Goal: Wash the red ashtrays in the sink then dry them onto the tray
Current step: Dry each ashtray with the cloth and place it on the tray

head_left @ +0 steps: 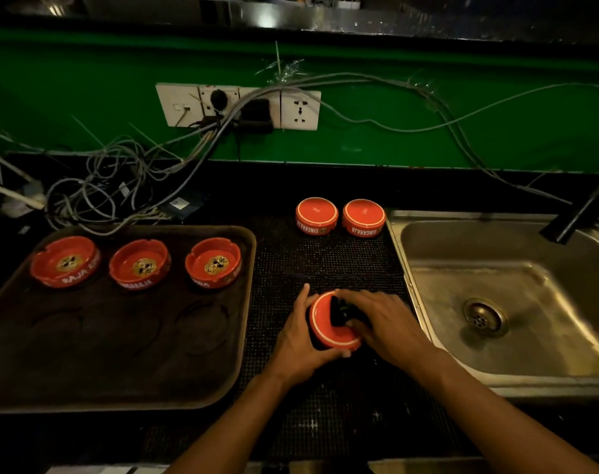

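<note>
My left hand (299,340) grips a red ashtray (325,321) held bottom-up and tilted over the black rubber mat (325,261). My right hand (386,323) presses a dark cloth (342,311) against the ashtray's underside; the cloth is mostly hidden under the fingers. Three red ashtrays (65,260) (140,263) (213,263) stand upright in a row at the back of the brown tray (120,354). Two more red ashtrays (316,215) (363,216) sit upside down on the mat beside the steel sink (496,302).
A black faucet (581,213) leans over the sink's back right corner. A tangle of grey cables (120,186) lies behind the tray, running up to a wall socket panel (238,106) on the green wall. The sink basin holds only its drain (484,316).
</note>
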